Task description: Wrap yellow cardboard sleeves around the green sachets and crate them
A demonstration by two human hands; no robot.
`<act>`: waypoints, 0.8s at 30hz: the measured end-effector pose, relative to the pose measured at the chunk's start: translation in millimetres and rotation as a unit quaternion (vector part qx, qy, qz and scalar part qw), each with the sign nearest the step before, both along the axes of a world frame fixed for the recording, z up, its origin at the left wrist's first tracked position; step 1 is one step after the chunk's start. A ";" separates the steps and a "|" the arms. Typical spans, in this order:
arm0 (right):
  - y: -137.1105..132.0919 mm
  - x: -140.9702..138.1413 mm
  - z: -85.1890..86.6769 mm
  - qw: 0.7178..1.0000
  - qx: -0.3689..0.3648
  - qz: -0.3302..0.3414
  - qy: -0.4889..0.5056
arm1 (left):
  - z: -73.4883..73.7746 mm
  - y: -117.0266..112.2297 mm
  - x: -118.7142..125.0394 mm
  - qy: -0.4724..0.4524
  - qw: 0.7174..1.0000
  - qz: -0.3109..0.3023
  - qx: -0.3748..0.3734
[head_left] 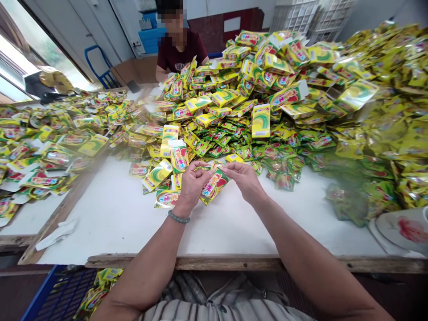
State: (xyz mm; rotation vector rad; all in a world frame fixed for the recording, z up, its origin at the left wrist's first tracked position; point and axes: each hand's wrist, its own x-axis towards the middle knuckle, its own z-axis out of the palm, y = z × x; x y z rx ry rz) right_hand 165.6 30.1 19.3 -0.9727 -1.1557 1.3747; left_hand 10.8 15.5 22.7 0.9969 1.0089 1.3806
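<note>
Blue crate point(63, 296): on the floor below the near table edge, holding loose yellow packets point(100, 277).
White crates point(294, 18): stacked against the far wall; contents cannot be told.
Left hand point(192, 185): fingers curled, pinching the top of a foil packet point(214, 186) against the right hand's fingertips.
Right hand point(244, 178): fingers together, pinching the same top edge.
Foil packet: held upright between both hands, just above the table, yellow-green with red lettering.
Beaded bracelet point(179, 217): around the left wrist.
Table point(110, 236): white top with a wooden edge point(214, 263), heaped with packets point(267, 98).
Floral dish point(403, 229): at the right edge of the table.
Room: a seated co-worker point(179, 55) across the table, beside a bright window point(20, 62).
</note>
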 end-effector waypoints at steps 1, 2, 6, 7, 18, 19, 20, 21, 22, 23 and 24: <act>1.0 0.9 -0.1 1.000 -0.011 0.006 0.013 | 0.8 -0.3 -0.2 -0.003 1.000 -0.004 -0.005; 1.7 2.1 0.1 1.000 -0.013 0.011 0.015 | 1.5 -0.7 -0.5 -0.006 1.000 -0.006 -0.008; 1.3 6.3 2.4 0.999 0.013 0.038 -0.015 | 3.6 -1.5 -1.7 -0.015 1.000 -0.004 -0.007; 0.6 6.9 3.0 0.998 0.023 0.046 -0.022 | 3.9 -1.4 -1.9 -0.019 1.000 0.002 -0.008; -4.1 8.3 7.3 0.981 0.097 0.032 -0.164 | -5.1 2.9 -3.6 0.011 0.999 0.031 0.026; -3.0 10.1 8.4 0.984 0.084 0.045 -0.149 | -5.3 3.6 -3.9 0.006 0.999 0.030 0.022; -1.7 12.0 9.5 0.987 0.066 0.055 -0.135 | -5.0 4.4 -4.4 -0.001 0.999 0.029 0.018; -0.5 13.9 10.4 0.990 0.047 0.058 -0.123 | -4.4 5.2 -5.2 -0.010 0.999 0.029 0.016; 0.6 15.3 11.0 0.992 0.030 0.053 -0.113 | -3.7 5.9 -6.1 -0.017 0.999 0.031 0.014; 1.4 16.2 11.1 0.994 0.016 0.046 -0.102 | -2.9 6.4 -7.1 -0.022 0.999 0.033 0.015; 2.0 16.3 10.6 0.995 0.006 0.038 -0.089 | -2.4 6.6 -8.0 -0.019 0.999 0.033 0.018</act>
